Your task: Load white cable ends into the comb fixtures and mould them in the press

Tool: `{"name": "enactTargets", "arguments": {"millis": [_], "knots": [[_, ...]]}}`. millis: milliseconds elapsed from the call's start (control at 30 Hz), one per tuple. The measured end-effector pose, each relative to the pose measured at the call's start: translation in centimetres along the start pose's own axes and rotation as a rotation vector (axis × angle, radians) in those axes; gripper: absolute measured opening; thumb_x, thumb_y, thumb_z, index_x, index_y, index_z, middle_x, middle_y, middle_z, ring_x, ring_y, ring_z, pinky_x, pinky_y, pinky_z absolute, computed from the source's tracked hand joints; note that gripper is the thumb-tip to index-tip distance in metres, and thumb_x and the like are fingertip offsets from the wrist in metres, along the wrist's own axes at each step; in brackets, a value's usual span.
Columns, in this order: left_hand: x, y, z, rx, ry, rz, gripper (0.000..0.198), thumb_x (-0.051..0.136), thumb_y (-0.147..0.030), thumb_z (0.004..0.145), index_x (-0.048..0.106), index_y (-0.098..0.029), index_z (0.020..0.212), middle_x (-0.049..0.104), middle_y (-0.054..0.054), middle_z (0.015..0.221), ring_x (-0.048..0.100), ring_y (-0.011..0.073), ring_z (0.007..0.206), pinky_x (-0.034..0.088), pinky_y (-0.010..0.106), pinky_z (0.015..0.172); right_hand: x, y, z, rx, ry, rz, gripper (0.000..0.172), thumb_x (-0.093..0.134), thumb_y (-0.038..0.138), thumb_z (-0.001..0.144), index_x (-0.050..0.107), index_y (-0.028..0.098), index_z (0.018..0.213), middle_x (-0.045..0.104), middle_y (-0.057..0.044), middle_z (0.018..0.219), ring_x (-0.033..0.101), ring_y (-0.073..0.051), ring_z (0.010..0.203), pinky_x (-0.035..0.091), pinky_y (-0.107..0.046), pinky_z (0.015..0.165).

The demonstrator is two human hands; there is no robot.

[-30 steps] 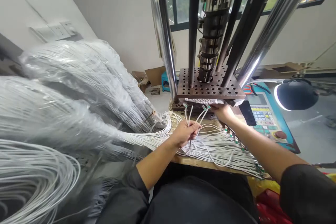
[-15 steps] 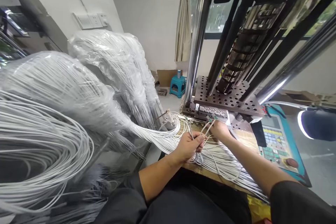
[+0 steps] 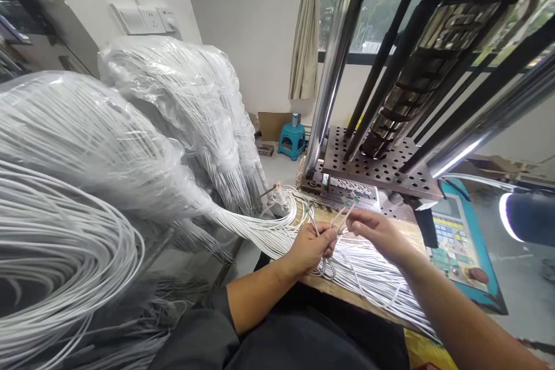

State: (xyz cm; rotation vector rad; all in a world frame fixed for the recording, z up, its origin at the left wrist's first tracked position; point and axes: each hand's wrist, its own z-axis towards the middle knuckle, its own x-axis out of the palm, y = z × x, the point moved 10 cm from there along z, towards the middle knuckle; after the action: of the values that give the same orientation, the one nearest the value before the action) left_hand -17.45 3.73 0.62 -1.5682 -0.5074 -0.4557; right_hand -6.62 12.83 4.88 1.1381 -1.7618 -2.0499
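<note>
My left hand [image 3: 313, 247] is closed on a few white cables, whose ends with small green connectors [image 3: 356, 199] stick up past its fingers. Just right of it, my right hand [image 3: 376, 232] has its fingers apart beside those cables; nothing shows held in it. Beneath both hands a thick bundle of white cables [image 3: 368, 277] lies across the wooden bench [image 3: 333, 288]. Behind the hands stands the press's lower plate [image 3: 347, 189], with a row of pale parts on it under a perforated metal plate [image 3: 390, 169].
Plastic-wrapped cable bundles [image 3: 173, 87] and a large loose coil [image 3: 65, 248] fill the left side. A teal control panel [image 3: 468, 243] with a red knob stands at the right. A blue stool [image 3: 292, 140] is on the floor behind.
My right hand has drawn back from the press's edge and the cable ends, and its fingers have opened. My left hand keeps its hold on the cables. The view has shifted slightly.
</note>
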Motion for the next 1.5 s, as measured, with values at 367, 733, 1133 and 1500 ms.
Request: {"name": "enactTargets", "arguments": {"millis": [367, 733, 1133, 1500], "knots": [[1.9, 0.8, -0.1, 0.039, 0.031, 0.066, 0.044, 0.078, -0.054, 0.083, 0.069, -0.011, 0.084, 0.065, 0.005, 0.073, 0.061, 0.0125, 0.06, 0.046, 0.026, 0.06, -0.5, 6.3, -6.5, -0.256, -0.36, -0.012, 0.023, 0.069, 0.044, 0.092, 0.08, 0.025, 0.085, 0.076, -0.004, 0.084, 0.072, -0.02, 0.078, 0.058, -0.035, 0.076], [-0.3, -5.4, 3.5, 0.146, -0.126, 0.007, 0.044, 0.081, -0.051, 0.081, 0.067, -0.015, 0.102, 0.059, -0.003, 0.068, 0.041, 0.0047, 0.044, 0.029, 0.021, 0.046, -2.1, 4.9, -10.5, -0.302, -0.537, -0.061, 0.016, 0.071, 0.037, 0.092, 0.076, 0.025, 0.082, 0.078, -0.003, 0.086, 0.073, -0.021, 0.079, 0.058, -0.035, 0.075], [6.6, -1.0, 0.1, 0.086, 0.149, 0.456, 0.051, 0.066, -0.062, 0.089, 0.06, -0.016, 0.069, 0.041, -0.004, 0.052, 0.034, 0.007, 0.045, 0.024, 0.025, 0.048, -2.9, 4.3, -8.8, -0.287, -0.536, 0.071, 0.021, 0.07, 0.04, 0.093, 0.077, 0.022, 0.086, 0.073, -0.003, 0.085, 0.068, -0.018, 0.08, 0.056, -0.033, 0.078], [7.3, -0.4, -0.3, 0.144, 0.304, 0.665, 0.051, 0.056, -0.062, 0.096, 0.072, -0.015, 0.087, 0.063, 0.003, 0.07, 0.057, 0.0118, 0.062, 0.049, 0.025, 0.063, -3.2, 2.9, -10.2, -0.279, -0.61, 0.107, 0.023, 0.073, 0.039, 0.09, 0.073, 0.02, 0.076, 0.073, -0.005, 0.079, 0.068, -0.018, 0.071, 0.056, -0.031, 0.069]]}}
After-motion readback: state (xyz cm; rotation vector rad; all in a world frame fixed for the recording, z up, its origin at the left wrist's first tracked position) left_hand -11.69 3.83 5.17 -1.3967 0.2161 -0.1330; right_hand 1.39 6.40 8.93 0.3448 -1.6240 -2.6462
